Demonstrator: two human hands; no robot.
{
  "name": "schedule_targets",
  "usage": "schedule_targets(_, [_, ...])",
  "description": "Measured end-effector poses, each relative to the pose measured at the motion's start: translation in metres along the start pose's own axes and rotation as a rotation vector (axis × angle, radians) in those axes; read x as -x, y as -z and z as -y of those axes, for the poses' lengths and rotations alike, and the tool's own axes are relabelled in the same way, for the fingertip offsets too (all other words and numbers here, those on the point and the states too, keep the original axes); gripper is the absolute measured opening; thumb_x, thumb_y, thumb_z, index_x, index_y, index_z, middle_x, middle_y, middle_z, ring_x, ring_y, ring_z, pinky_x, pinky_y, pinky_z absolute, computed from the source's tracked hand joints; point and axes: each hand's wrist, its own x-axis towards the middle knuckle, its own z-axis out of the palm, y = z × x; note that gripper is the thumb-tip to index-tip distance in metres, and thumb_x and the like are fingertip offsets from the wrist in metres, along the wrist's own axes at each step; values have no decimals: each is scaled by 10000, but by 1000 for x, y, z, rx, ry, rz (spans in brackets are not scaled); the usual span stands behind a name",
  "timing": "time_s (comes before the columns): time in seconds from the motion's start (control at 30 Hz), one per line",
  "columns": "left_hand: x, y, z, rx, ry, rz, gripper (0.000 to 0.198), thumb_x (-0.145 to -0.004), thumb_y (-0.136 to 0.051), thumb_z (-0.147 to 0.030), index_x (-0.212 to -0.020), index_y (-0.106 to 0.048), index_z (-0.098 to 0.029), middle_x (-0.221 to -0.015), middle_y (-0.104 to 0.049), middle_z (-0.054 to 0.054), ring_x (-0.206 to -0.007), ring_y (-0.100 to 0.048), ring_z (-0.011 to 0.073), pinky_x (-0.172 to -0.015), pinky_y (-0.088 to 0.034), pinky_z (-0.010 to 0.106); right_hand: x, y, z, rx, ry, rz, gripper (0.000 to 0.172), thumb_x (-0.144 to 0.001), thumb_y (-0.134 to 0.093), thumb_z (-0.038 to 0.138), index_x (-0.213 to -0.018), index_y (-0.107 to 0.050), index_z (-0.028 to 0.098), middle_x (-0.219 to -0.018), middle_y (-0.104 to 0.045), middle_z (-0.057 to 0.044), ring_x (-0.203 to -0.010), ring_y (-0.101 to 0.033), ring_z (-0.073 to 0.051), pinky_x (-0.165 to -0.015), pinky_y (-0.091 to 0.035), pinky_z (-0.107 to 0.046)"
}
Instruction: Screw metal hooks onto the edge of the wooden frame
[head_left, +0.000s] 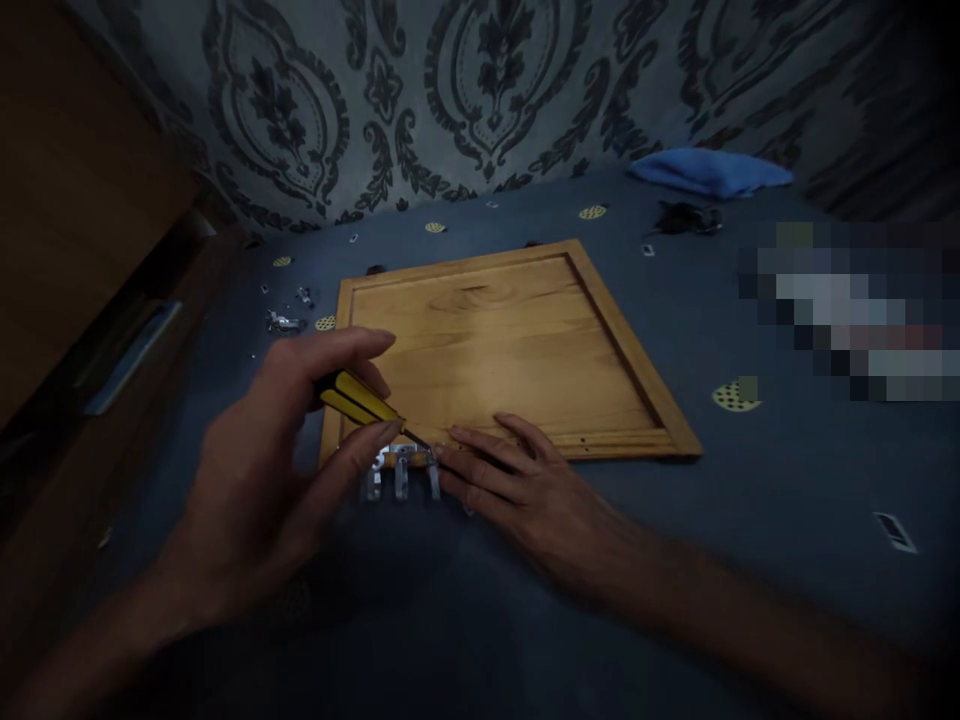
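Note:
A framed wooden panel [480,350] lies on the blue patterned surface. At its near edge, left of the middle, sits a metal piece with several hooks [402,478] that point toward me. My left hand [255,480] is closed around the yellow and black handle of a screwdriver [360,397], thumb and fingers along it. The screwdriver tilts down to the right, its tip at the right end of the metal piece. My right hand [525,480] rests across the near edge with fingers stretched out, fingertips beside the tip. Its thumb is hidden.
Small metal parts [285,320] lie left of the panel. A blue cloth [712,172] and a dark crumpled item [686,217] are at the back right. A patterned wall covering [487,90] rises behind; brown furniture [90,160] stands at the left. A pixelated area covers the right side.

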Motion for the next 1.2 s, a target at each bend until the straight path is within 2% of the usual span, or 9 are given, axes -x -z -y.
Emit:
schedule_targets(0.27, [2, -6, 0, 26, 13, 94, 508, -936, -688, -156, -1386, -544, -345, -1167, -678, -12, -1004, -679, 190, -909, -579, 341, 0, 5, 0, -5, 8, 51, 464, -998, -489, 120, -1452, -548, 189, -1513, -591, -77, -1440, -467, -285, -1193, -295, -564])
schedule_targets(0.47, [1, -6, 0, 4, 1, 97, 489, -961, -668, -213, -1398, -529, -382, -1140, -689, -19, -1005, -687, 210, -874, -599, 365, -1, 6, 1, -10, -4, 40, 467, -991, -519, 116, -1454, -549, 180, -1498, -604, -86, -1432, -479, -289, -1174, -334, -590])
schedule_targets(0.7, [1, -5, 0, -21, -16, 101, 442, -971, -664, -249, -1381, -547, -366, -1121, -697, -16, -983, -694, 207, -834, -606, 374, -3, 6, 1, 9, 9, 34, 464, -988, -552, 131, -1449, -552, 176, -1499, -603, -87, -1416, -495, -297, -1158, -359, -596])
schedule_targets(0.83, [2, -9, 2, 13, -23, 110, 430, -971, -670, -301, -1376, -544, -373, -1210, -689, -2, -1078, -684, 241, -938, -598, 438, -3, 5, 2, 8, 0, 30, 436, -1008, -542, 147, -1441, -561, 192, -1502, -600, -79, -1414, -500, -288, -1157, -361, -584])
schedule_targets(1.0, [4, -13, 2, 30, -56, 84, 444, -973, -649, -209, -1370, -531, -369, -1204, -696, -20, -1060, -691, 222, -927, -603, 432, -1, 3, 1, 6, 6, 6, 417, -1033, -504, 153, -1447, -548, 177, -1483, -617, -75, -1405, -509, -293, -1153, -358, -596])
schedule_targets(1.2, [3, -11, 1, 77, 52, 79, 519, -946, -687, -206, -1403, -515, -381, -1096, -676, -7, -985, -698, 210, -885, -620, 409, -3, 5, 1, 1, 8, 9, 421, -1008, -529, 149, -1425, -576, 177, -1472, -625, -86, -1397, -513, -302, -1146, -370, -591])
